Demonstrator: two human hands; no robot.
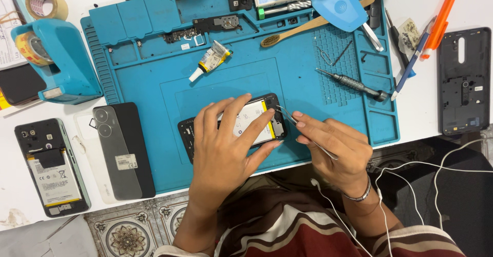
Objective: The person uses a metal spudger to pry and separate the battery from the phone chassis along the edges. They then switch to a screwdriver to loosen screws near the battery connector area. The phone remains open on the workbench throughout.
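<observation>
Seen from above, a white counter (416, 118) carries a blue repair mat (154, 82), the landmark for everything here. Near the mat's front edge lies an opened phone (257, 123), back cover off, its white battery showing. The left hand (226, 144) rests on this phone, fingers spread and pressing down, not closed around it. The right hand (334, 146), just right of the phone, has its grip pinched on thin metal tweezers (300, 128), whose tips reach the phone's right end.

On the mat behind the phone lies a small glue tube (210, 61); to the right of it, a dark screwdriver (349, 83). The mat's rear compartments hold small phone parts (205, 28), a wooden brush (308, 27) and a blue pick (339, 5).

Left of the mat stand a blue tape dispenser (61, 62), a black phone back (126, 151) and another opened phone (51, 167). Right of the mat lies a dark phone frame (462, 82).
</observation>
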